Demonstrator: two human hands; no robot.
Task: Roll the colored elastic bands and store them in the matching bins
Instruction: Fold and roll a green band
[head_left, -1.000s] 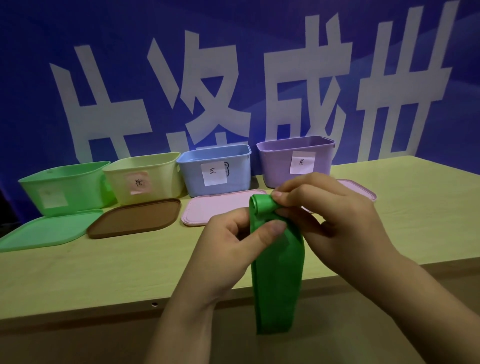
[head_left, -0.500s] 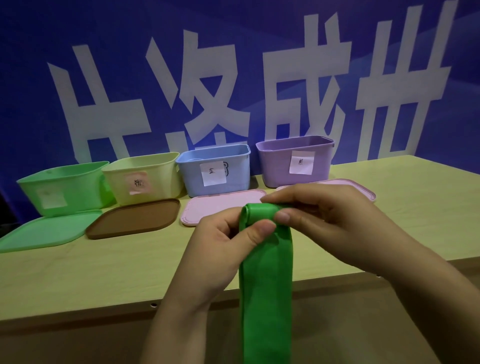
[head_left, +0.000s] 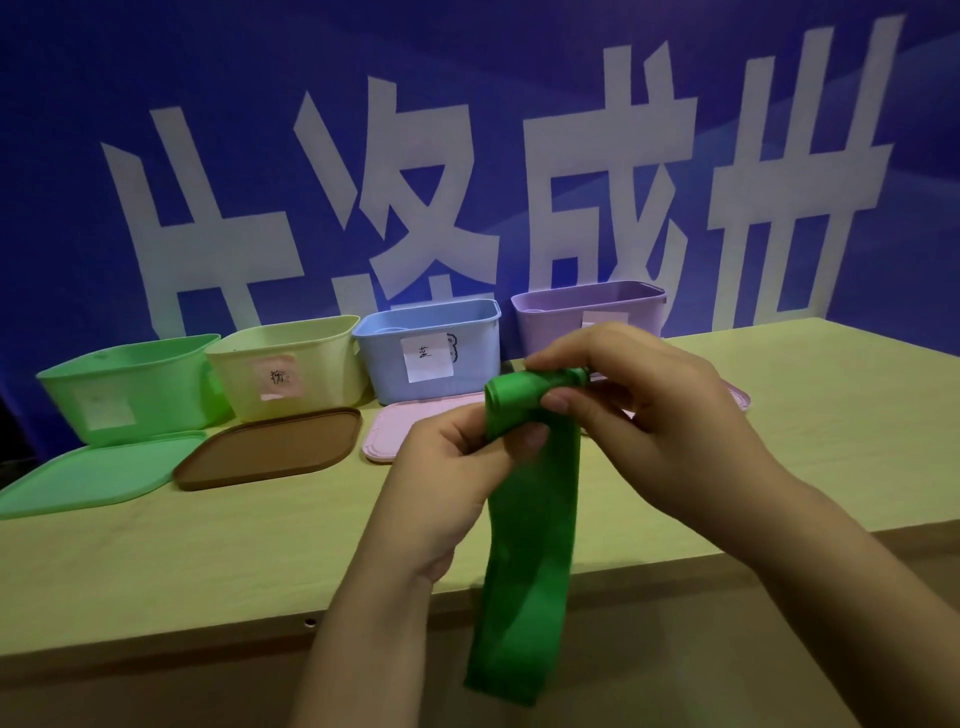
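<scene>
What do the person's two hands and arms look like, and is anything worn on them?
Both the left hand and the right hand are bare: no gloves, rings, watch or bracelets show. The fingernails are short and unpainted. Both forearms are uncovered down to the bottom edge of the picture, so no sleeve is in view. No markings or tattoos can be seen in this dim light.

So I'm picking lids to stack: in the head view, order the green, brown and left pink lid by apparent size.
1. green lid, partly cut off
2. brown lid
Left pink lid: a hand hides most of it, so unranked.
</scene>
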